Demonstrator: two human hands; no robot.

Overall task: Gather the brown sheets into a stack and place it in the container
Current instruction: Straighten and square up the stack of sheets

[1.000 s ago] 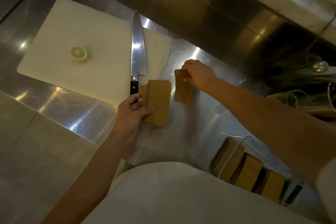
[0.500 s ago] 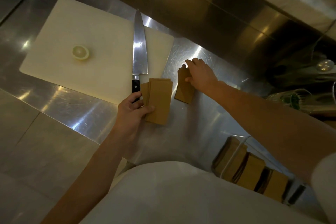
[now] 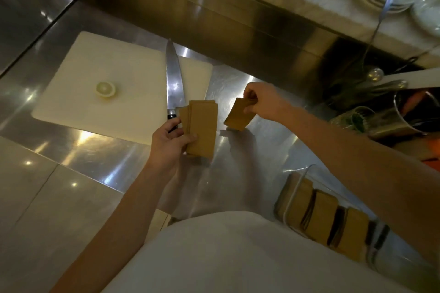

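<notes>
Head view, left to right. Cutting board [image 3: 95, 83] lies on the steel counter [image 3: 250, 150] and carries a citrus half [image 3: 105, 89] and a chef's knife [image 3: 174, 83] along its right edge. Left hand [image 3: 170, 141] is closed on a fanned stack of brown sheets [image 3: 202, 129], thumb on top, just right of the knife handle. Right hand [image 3: 264, 102] pinches a smaller bundle of brown sheets [image 3: 238, 114]. Half a second ago this bundle lay flat under the fingers; it is now tilted up, its lower edge at or just above the counter. Both bundles are therefore in hand but apart. Judged next step: merge the right bundle onto the left stack. Clear container [image 3: 333, 226], bottom right near the person's torso, already holds upright sheet bundles.
</notes>
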